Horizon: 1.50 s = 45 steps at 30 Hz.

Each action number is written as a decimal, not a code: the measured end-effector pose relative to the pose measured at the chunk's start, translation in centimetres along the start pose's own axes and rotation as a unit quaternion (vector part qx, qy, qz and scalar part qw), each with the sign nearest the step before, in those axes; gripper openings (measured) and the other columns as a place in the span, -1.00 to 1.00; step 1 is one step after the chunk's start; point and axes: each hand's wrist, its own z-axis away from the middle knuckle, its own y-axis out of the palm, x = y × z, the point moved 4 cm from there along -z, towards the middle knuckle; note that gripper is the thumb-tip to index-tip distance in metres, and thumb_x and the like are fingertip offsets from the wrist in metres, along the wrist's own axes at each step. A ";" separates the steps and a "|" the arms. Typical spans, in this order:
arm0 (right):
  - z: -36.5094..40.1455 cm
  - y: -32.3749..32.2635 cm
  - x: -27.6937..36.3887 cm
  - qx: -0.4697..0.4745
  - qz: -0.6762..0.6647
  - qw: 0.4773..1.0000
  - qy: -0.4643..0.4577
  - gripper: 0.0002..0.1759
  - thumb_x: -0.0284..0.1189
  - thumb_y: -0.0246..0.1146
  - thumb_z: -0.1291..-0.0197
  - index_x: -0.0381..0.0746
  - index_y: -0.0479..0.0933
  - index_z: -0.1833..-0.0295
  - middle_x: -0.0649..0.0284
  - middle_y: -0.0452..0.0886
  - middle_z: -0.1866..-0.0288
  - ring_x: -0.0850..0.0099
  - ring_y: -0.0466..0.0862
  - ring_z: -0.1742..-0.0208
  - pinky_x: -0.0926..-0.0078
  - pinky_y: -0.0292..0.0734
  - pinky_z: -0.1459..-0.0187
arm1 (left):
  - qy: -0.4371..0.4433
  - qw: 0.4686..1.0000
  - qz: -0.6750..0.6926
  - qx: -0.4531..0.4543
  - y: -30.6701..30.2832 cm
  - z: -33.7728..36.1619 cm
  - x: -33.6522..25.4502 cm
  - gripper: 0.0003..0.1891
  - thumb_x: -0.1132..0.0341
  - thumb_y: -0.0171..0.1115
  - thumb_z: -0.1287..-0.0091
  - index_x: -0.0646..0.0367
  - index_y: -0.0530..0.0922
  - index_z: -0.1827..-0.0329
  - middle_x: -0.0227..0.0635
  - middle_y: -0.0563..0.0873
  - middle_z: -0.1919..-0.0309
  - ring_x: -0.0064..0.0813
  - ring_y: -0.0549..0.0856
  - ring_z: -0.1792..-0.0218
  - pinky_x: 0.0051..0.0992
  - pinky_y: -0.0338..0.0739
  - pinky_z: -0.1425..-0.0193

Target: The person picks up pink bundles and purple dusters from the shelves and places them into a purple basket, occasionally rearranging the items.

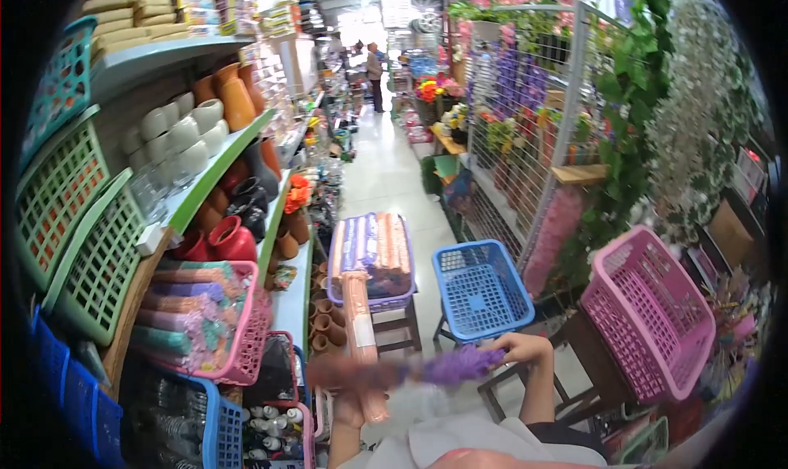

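One end of a purple crinkled bundle lies between the right hand's closed fingers, the rest reaching toward 9 o'clock into a brown blur. At 8 o'clock from it, the left hand meets a peach wrapped roll; its grip cannot be told. The bundle looks light, soft and crushable, probably best supported loosely mid-length.
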 end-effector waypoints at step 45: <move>11.4 -3.4 -6.8 -0.071 -0.068 0.995 -0.032 -0.60 -0.42 0.32 -0.08 -0.24 0.53 -0.07 0.51 0.54 0.35 0.73 0.41 0.39 0.73 0.34 0.39 | 0.005 0.990 -0.126 -0.056 7.5 -0.4 12.8 -0.51 0.01 0.00 -0.35 0.21 0.34 -0.15 -0.15 0.57 0.15 -0.29 0.61 0.27 -0.28 0.58 0.15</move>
